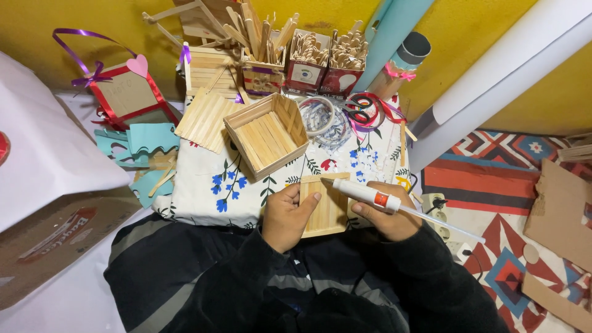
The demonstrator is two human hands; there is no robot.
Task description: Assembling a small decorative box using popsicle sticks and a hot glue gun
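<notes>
Two stick-filled boxes [325, 61] behind hollow stick box [266, 135]

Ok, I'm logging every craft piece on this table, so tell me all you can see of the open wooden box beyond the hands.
The open wooden box is made of pale flat craft sticks laid side by side: a slatted floor and four low walls, no lid. It looks like bare, unpainted wood. It sits upright but turned at an angle on the floral cloth, its far-left corner resting against a flat stick panel. It looks empty, and neither hand touches it.
</notes>
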